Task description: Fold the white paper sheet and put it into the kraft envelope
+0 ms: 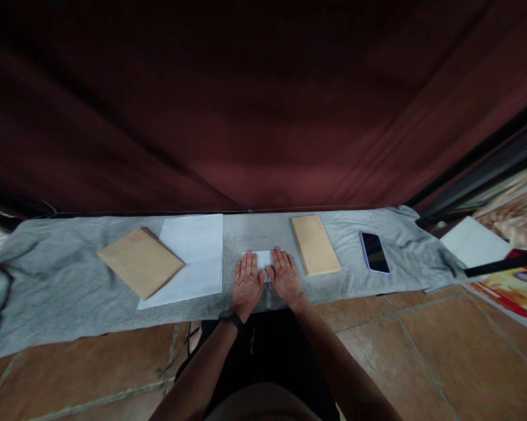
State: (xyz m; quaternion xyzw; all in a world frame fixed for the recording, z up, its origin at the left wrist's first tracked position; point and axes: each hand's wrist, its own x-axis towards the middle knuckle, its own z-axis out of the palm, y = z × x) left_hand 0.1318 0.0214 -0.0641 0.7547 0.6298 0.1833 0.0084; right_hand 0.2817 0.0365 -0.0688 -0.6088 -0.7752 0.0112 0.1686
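A small white folded paper [264,259] lies on the grey cloth right in front of me, partly covered by both palms. My left hand [247,282] rests flat on its left part, fingers stretched out and pointing away from me; a dark band circles that wrist. Flat on the paper's right part lies my right hand [285,277], fingers also extended. The two thumbs come close together over the paper's near side. To the left is a stack of white sheets [197,257], and close by on the right a pile of brown envelopes [316,244].
More brown envelopes [140,261] lie askew over the white sheets. A phone [375,252] in a purple case sits farther right on the grey cloth [61,280]. Behind the narrow surface hangs a dark red curtain [263,140]. Tiled floor [390,339] shows below.
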